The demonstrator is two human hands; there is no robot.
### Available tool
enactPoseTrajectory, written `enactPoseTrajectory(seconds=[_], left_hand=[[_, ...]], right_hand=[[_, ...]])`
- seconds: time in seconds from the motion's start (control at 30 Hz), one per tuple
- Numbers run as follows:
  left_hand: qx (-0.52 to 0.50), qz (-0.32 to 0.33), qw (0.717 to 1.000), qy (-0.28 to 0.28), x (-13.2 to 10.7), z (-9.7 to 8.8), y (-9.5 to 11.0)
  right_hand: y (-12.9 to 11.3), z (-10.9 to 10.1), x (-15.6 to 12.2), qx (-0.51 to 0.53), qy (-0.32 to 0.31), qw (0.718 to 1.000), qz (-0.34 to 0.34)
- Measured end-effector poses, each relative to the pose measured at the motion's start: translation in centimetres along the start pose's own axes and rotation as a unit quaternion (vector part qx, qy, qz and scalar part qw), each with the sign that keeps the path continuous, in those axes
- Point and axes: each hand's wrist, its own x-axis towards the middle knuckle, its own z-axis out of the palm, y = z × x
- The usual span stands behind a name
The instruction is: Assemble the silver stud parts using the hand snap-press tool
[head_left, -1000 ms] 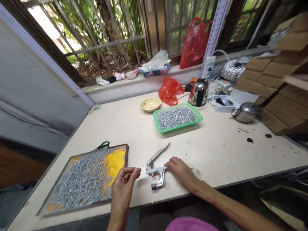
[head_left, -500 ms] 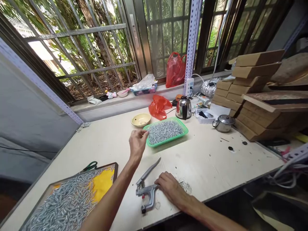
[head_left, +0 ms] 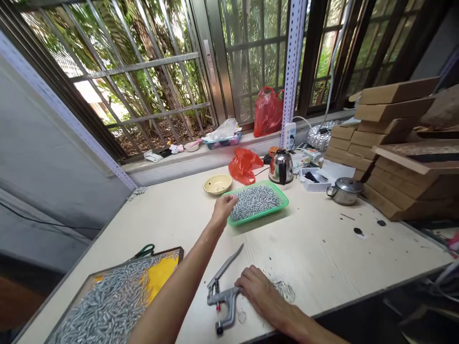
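Observation:
My left hand [head_left: 224,207] is stretched far out to the near left corner of a green tray [head_left: 283,205] heaped with small silver metal pieces; its fingers are curled together over the tray's edge, and what they hold is too small to see. My right hand [head_left: 256,291] lies on the table's near edge, its fingers resting on the body of a grey metal hand press [head_left: 222,291], whose long lever points up and away. Close at the left lies a wooden-framed tray [head_left: 118,298] with a yellow floor and a heap of the same silver pieces.
A yellow bowl [head_left: 217,183], a red plastic bag [head_left: 244,165], a steel kettle [head_left: 281,167] and a small steel pot [head_left: 344,190] stand behind the green tray. Cardboard boxes [head_left: 398,143] are stacked at the right. Green-handled scissors [head_left: 143,251] lie by the wooden tray.
My left hand went from beside the press, pinching a small silver piece, out to the green tray. My right hand stayed on the press. The view tilted up.

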Motion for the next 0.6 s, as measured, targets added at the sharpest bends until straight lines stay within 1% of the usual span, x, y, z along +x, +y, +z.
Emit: enactPoseTrajectory(seconds=[0.07,0.13,0.2,0.27,0.33,0.4,0.5,0.6], left_hand=[[0.018,0.008,1.000,0.009,0.3,0.1,-0.4],[0.032,0.014,0.999,0.020,0.0,-0.2,-0.6],[0.040,0.016,0.999,0.030,-1.0,-0.8,-0.5],[0.040,0.023,0.999,0.029,-2.8,-1.8,-0.4],[0.035,0.023,0.999,0.017,-5.7,-3.2,-0.5],[0.043,-0.010,0.999,0.011,-9.3,-4.9,-1.0],[0.069,-0.110,0.991,0.013,-14.9,-7.4,-3.1],[0.035,-0.223,0.974,0.017,-19.4,-8.9,-6.4]], right_hand=[[0.1,-0.2,0.0,-0.008,-0.005,1.000,0.004],[0.1,-0.5,-0.1,-0.013,-0.011,1.000,0.001],[0.1,-0.7,-0.1,-0.015,-0.018,1.000,-0.009],[0.2,-1.1,-0.2,-0.014,-0.020,1.000,-0.016],[0.2,-1.4,-0.3,-0.014,-0.019,1.000,-0.016],[0.2,-1.9,-0.3,-0.017,-0.018,1.000,-0.011],[0.1,-2.5,-0.3,-0.019,-0.024,1.000,-0.001],[0.0,-2.9,-0.4,-0.026,-0.032,0.999,-0.001]])
